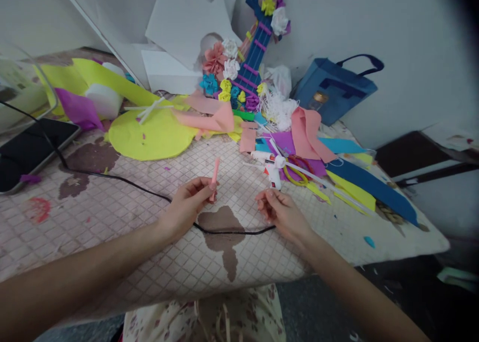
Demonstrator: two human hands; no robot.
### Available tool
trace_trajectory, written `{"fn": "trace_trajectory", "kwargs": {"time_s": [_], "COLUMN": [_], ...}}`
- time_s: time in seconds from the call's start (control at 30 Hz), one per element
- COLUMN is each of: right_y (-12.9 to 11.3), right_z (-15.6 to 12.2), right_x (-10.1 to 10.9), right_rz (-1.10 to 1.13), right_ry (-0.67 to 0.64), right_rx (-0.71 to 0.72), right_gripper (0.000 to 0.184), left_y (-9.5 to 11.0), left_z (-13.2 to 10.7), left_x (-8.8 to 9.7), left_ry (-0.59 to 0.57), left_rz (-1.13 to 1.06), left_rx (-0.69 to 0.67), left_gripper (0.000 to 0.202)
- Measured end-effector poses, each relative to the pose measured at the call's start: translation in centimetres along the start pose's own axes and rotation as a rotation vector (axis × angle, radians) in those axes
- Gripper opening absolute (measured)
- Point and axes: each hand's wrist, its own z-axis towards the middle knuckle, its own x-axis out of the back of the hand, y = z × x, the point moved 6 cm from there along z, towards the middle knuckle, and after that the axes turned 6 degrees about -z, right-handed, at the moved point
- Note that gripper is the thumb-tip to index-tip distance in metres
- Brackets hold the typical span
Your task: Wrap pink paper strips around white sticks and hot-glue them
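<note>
My left hand (192, 202) pinches a narrow strip of pink crepe paper (216, 171), held upright between thumb and fingers above the table. My right hand (282, 210) is closed, its thumb against the curled fingertips; whatever they may hold is too small or hidden to make out. Just beyond the right hand lies a white glue gun (274, 175). Behind the glue gun is a pair of scissors with yellow handles (294, 175). A black cord (232, 232) crosses the table and passes by the right hand.
Yellow crepe paper (151, 137), pink paper (309, 135) and a dark blue piece (377, 192) lie around. A blue paper guitar with flowers (252, 63) leans at the back, near a blue bag (333, 90). A black phone-like device (33, 147) lies left.
</note>
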Motion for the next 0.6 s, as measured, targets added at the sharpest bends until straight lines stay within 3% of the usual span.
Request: {"fn": "trace_trajectory", "kwargs": {"time_s": [0.13, 0.3, 0.5, 0.6], "right_y": [-0.3, -1.0, -4.2, -6.9], "right_z": [-0.1, -1.1, -2.0, -0.4], "right_x": [0.4, 2.7, 9.3, 12.5], "right_rz": [0.031, -0.276, -0.773, -0.856], "right_ry": [-0.048, 0.074, 0.559, 0.766], "right_rx": [0.006, 0.118, 0.389, 0.563], "right_gripper": [0.030, 0.026, 0.038, 0.029], "left_y": [-0.1, -0.2, -0.1, -0.2], "left_z": [0.0, 0.2, 0.2, 0.2], "left_x": [0.1, 0.4, 0.3, 0.3], "left_ry": [-0.001, 0.020, 0.025, 0.024], "left_rz": [0.009, 0.012, 0.060, 0.071], "left_rx": [0.009, 0.013, 0.015, 0.029], "left_gripper": [0.015, 0.015, 0.017, 0.017]}}
